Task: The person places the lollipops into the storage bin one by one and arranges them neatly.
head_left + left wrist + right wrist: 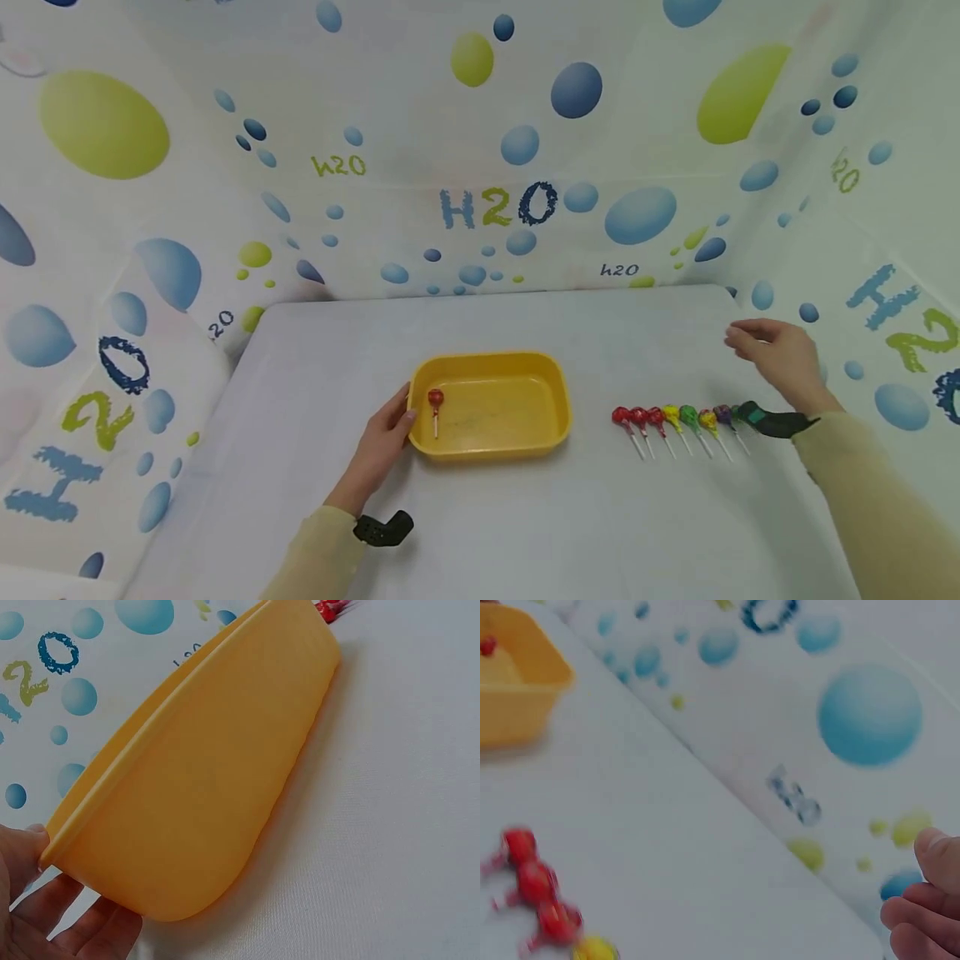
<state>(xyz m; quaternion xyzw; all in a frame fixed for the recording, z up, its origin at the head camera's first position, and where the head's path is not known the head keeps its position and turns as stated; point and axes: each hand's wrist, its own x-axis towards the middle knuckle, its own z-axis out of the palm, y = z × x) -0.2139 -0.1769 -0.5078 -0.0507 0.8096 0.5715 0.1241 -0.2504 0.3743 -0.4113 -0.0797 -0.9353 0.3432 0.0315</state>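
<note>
A yellow plastic tray (491,454) stands on the white table with one red lollipop (436,398) lying in its left part. My left hand (382,437) holds the tray's left end, thumb at the rim and fingers against the outer wall, as the left wrist view (82,915) confirms. To the right of the tray is a row of several wrapped lollipops, among them red (638,416), yellow (671,414), green (689,417) and purple (723,414) ones. My right hand (783,354) hovers beyond the row's right end, fingers loosely bent, holding nothing visible.
The strap and device (776,422) on my right wrist partly cover the row's right end. Patterned sheets (405,225) with blue and green drops rise behind and beside the table (585,533).
</note>
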